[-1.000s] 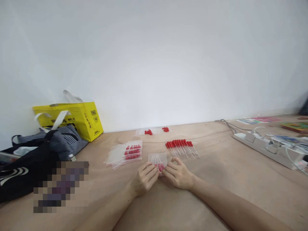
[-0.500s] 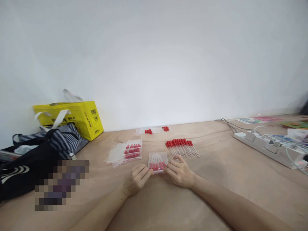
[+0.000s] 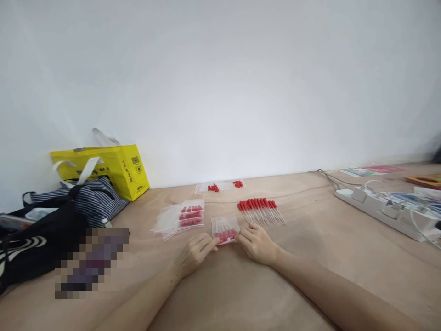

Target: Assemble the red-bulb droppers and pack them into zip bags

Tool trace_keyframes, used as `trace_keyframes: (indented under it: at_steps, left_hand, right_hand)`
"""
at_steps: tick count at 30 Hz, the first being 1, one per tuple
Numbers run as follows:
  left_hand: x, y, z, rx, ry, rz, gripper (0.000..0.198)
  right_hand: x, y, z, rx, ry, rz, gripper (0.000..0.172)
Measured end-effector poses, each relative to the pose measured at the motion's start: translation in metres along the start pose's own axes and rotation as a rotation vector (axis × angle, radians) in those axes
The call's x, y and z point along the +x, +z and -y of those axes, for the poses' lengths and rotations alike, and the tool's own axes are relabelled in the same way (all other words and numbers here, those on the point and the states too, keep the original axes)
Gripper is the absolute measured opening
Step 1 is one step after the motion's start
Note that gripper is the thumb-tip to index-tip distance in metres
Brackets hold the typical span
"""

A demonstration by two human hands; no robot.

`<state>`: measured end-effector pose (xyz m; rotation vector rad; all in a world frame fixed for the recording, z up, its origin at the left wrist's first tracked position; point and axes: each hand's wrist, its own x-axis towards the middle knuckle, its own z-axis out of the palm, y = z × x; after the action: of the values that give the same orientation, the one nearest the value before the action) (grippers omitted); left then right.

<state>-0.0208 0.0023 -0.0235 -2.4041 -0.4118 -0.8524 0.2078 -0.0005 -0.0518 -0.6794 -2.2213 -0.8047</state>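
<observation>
A small clear bag (image 3: 223, 225) with several red-tipped sticks inside lies between my hands, its red ends toward me. My left hand (image 3: 196, 252) pinches the bag's near left corner. On the near right corner, my right hand (image 3: 257, 243) has its fingers closed. Just beyond the right hand, a row of loose red-tipped sticks (image 3: 262, 210) lies fanned out on the table. To the left sits an overlapping stack of clear bags (image 3: 177, 218), some showing red tips. Farther back, more bagged red pieces (image 3: 220, 186) lie near the wall.
A yellow bag (image 3: 132, 170), a striped bag (image 3: 99, 202) and a black bag (image 3: 44, 239) stand at the left of the brown table (image 3: 213, 299). A white power strip (image 3: 386, 211) with cables lies at the right, near papers (image 3: 365, 171).
The near edge of the held bag has tilted, its right side now higher, and the bag has shifted slightly away from me. My left hand has risen slightly in view.
</observation>
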Motion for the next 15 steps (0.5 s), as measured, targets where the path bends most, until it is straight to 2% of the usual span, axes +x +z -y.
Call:
trace_keyframes:
  at_steps: [1, 3, 4, 6, 7, 11, 15]
  left_hand:
    - [-0.003, -0.001, 0.005, -0.007, -0.06, -0.002, 0.022]
    - [-0.012, -0.005, 0.017, 0.036, -0.303, 0.024, 0.024]
    - [-0.016, -0.007, 0.024, 0.067, -0.482, 0.058, 0.024]
    - [-0.026, -0.011, 0.04, 0.205, -0.965, 0.154, 0.022]
    - [-0.03, -0.013, 0.048, 0.256, -1.091, 0.168, 0.024]
    - [-0.046, -0.014, 0.077, 0.332, -1.382, 0.235, 0.036]
    - [-0.058, -0.009, 0.094, 0.264, -1.533, 0.316, 0.053]
  right_hand:
    - [-0.001, 0.003, -0.002, 0.004, 0.017, 0.008, 0.028]
    - [0.0, 0.011, -0.005, 0.001, 0.049, 0.035, 0.026]
    - [0.002, 0.016, -0.007, -0.005, 0.072, 0.067, 0.025]
    - [0.009, 0.025, -0.01, -0.021, 0.13, 0.162, 0.023]
    - [0.013, 0.031, -0.011, -0.028, 0.16, 0.209, 0.021]
    - [0.036, 0.054, -0.015, -0.029, 0.231, 0.285, 0.014]
    - [0.051, 0.069, -0.015, 0.006, 0.259, 0.33, 0.015]
